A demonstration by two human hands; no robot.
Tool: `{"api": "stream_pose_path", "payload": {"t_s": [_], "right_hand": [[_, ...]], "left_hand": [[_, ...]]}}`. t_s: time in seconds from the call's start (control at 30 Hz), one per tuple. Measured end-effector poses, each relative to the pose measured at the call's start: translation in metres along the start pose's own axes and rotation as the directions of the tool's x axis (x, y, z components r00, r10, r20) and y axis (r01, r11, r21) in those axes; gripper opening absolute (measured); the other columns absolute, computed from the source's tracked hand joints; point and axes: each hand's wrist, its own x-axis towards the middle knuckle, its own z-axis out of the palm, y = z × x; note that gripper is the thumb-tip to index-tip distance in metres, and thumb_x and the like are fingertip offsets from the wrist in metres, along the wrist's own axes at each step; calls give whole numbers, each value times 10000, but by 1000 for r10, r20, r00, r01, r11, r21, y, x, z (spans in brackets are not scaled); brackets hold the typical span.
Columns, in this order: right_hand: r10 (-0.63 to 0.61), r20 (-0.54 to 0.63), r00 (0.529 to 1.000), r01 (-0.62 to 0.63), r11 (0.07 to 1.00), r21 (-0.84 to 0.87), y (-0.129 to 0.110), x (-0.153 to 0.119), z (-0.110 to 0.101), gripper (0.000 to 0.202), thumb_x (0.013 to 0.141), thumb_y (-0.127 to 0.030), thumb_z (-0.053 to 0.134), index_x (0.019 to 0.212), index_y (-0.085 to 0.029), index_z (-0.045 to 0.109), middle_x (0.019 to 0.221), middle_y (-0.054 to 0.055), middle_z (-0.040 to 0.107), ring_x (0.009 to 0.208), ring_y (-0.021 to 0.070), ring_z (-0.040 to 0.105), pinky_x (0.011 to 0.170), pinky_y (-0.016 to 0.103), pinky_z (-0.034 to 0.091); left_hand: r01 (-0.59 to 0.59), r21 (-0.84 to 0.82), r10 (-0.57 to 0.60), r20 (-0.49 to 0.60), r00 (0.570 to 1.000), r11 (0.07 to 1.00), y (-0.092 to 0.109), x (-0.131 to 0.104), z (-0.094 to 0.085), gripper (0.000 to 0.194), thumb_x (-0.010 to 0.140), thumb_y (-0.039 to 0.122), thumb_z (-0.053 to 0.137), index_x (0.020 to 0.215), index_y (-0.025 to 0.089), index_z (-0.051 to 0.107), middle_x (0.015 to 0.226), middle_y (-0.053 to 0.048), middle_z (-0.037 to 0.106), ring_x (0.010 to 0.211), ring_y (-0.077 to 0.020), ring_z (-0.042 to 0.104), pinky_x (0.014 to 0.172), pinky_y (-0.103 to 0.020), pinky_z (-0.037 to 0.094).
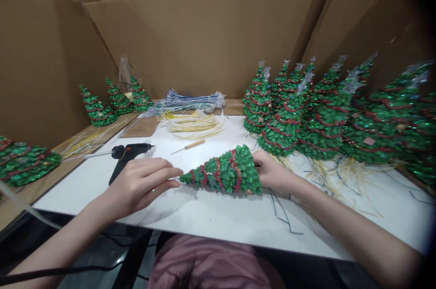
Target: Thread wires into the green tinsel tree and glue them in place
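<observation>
A small green tree (223, 172) with red garlands lies on its side above the white table, its tip pointing left and its wide base right. My left hand (146, 182) is at the tip, its fingers closed on a small pale piece there that is mostly hidden. At the base is my right hand (269, 168), holding the tree with its fingers partly hidden behind and inside it. Dark green wires (282, 218) hang from the base onto the table.
A black glue gun (127, 155) and a wooden-handled awl (194, 144) lie beyond my left hand. Yellow wires (190, 124) and a silvery-blue bundle (194, 100) are behind. Star-topped trees (327, 121) crowd the right; starless trees (97, 107) stand left.
</observation>
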Motion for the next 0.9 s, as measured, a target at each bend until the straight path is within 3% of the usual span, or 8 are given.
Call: {"api": "stream_pose_path", "payload": {"t_s": [0.13,0.23,0.3,0.37,0.47,0.67,0.8,0.9], "right_hand": [[27,-5,1000,-26,999,26,0,1,1,56,589,-159,573,543,-140,548,548,-27,513,549,101,436,511,212,367],[47,-15,999,-47,999,15,1,1,2,68,586,-169,573,542,-140,529,542,-34,481,540,94,410,500,208,350],[45,-22,999,-45,999,3,1,1,2,85,585,-183,579,539,-140,523,535,-39,463,535,91,397,498,207,344],[45,-35,998,-45,999,-1,0,1,3,95,588,-193,584,535,-139,526,531,-40,464,533,92,401,497,208,345],[54,-43,998,-53,999,5,-1,1,5,96,587,-175,589,517,-137,537,521,-40,478,522,91,407,489,208,352],[44,-54,998,-44,999,13,0,1,7,167,581,-136,613,469,-145,489,475,-61,427,509,86,410,484,203,379],[57,-42,997,-57,998,2,-5,1,7,130,568,-124,610,483,-140,514,525,-39,497,542,105,465,498,210,383],[50,-32,998,-50,999,-19,-10,0,9,144,576,-170,630,494,-152,513,488,-41,461,538,113,456,511,224,391]], "left_hand": [[170,86,-171,9,985,982,0,-42,-18,144,879,183,552,1016,202,594,888,-23,679,817,-127,629,764,-217,447],[306,72,-307,8,952,949,-5,-73,-28,105,879,176,532,940,193,616,897,-26,669,791,-122,622,720,-197,450],[441,56,-439,-33,898,896,-7,-90,-32,142,898,216,490,902,189,629,891,-26,657,802,-131,615,728,-203,452],[577,69,-570,-101,816,814,-8,-100,-33,159,898,282,484,856,216,624,882,11,648,810,-130,609,714,-193,452],[706,119,-701,-84,708,698,-9,-103,-31,174,867,404,516,860,255,604,845,37,621,748,-127,583,580,-170,433],[793,267,-786,-161,597,547,-19,-88,-19,374,762,576,579,874,223,527,782,42,557,509,-107,504,557,-232,374],[796,212,-788,-140,600,568,-34,-83,-7,394,735,593,600,808,214,523,730,44,540,564,-140,498,529,-223,353],[800,160,-799,-87,595,578,-43,-82,0,378,774,569,572,824,194,574,740,27,545,608,-150,497,540,-225,368]]}}
